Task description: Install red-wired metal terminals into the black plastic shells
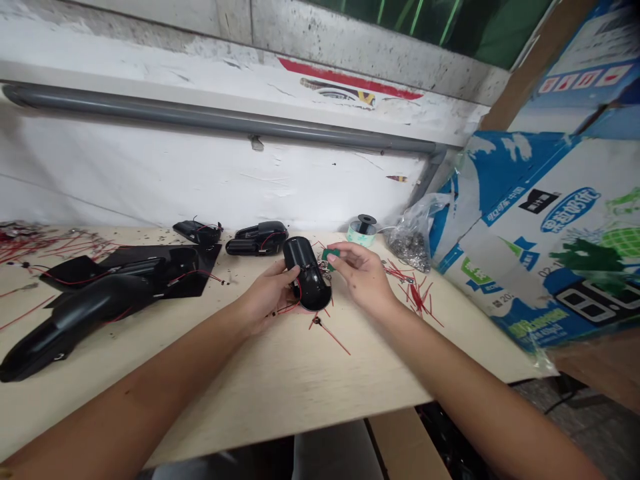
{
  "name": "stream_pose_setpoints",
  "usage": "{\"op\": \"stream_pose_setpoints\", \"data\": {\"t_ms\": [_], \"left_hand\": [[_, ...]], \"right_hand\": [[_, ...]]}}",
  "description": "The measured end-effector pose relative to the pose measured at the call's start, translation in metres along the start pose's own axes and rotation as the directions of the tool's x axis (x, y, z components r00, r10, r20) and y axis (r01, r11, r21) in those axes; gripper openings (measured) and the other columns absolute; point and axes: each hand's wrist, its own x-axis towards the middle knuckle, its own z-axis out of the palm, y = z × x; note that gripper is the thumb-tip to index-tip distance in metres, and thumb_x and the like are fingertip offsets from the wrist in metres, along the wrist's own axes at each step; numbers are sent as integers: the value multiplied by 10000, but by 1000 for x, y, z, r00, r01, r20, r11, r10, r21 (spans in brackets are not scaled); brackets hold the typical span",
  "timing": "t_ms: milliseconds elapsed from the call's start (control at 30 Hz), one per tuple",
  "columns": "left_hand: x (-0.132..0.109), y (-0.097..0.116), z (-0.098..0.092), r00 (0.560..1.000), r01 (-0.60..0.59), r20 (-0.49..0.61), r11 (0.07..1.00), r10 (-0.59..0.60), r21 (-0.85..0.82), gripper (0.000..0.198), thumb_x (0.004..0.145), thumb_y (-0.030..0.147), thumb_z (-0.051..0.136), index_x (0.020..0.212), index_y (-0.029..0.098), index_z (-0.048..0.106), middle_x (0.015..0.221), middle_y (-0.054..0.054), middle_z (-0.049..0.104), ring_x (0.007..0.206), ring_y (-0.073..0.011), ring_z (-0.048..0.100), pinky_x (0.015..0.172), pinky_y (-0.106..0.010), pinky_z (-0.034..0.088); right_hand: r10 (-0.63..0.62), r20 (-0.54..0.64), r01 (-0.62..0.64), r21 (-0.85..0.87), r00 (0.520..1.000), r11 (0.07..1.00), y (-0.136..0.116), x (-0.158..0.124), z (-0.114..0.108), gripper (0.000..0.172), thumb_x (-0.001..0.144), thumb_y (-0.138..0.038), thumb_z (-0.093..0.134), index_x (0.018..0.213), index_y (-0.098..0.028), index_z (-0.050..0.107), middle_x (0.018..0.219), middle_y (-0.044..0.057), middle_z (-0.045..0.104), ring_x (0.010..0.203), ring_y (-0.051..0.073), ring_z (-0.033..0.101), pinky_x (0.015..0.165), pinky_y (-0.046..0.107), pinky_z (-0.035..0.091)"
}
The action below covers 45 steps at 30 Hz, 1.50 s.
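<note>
My left hand (271,294) is closed on the side of a black plastic housing (311,275), a hollow, rounded shell tilted toward me above the table. Red wire shows at its left edge, by my fingers. Between the thumb and fingers of my right hand (364,272) is a small flat green piece (330,255), held just right of the housing. It looks like a circuit board, but its details are too small to tell. A small round part with a red wire (334,338) lies on the table below the housing.
More black housings (257,239) with wires lie at the back and in a pile (100,300) at left. Red wires (420,297) are scattered at right, near a bag of metal parts (411,245) and a tape roll (361,233). A printed carton (545,233) borders the table's right side.
</note>
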Motion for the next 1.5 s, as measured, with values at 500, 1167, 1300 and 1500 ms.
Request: {"op": "stream_pose_setpoints", "data": {"t_ms": [500,1167,1300,1500], "left_hand": [[-1,-9,-1,993,12,119,999,-17,46,369,895,247,654,1254,171,611,1109,-123,714,886,-210,705,815,-343,561],[-1,0,3,995,60,86,998,-57,-36,375,940,242,543,1303,151,552,1120,-155,703,896,-249,704,799,-393,573],[-1,3,-2,990,70,127,996,-63,-50,373,925,256,559,1277,131,557,1101,-172,707,904,-277,711,850,-436,556],[-4,5,-3,967,107,240,992,-88,-66,364,910,246,565,1264,159,563,1084,-166,718,923,-289,716,862,-446,543]], "right_hand": [[237,132,-235,-36,962,971,-8,-10,6,284,680,-413,814,790,-169,719,661,23,661,569,141,547,537,278,388],[254,34,-256,113,967,960,-7,-8,6,320,756,-440,747,943,-187,683,652,-21,577,565,138,523,560,289,441],[260,41,-263,136,965,955,0,-6,5,267,805,-437,707,902,-208,609,655,-31,567,558,147,548,588,311,480],[214,65,-215,2,975,977,10,-4,2,285,829,-465,668,900,-203,584,681,-33,554,512,133,524,518,280,425]]}}
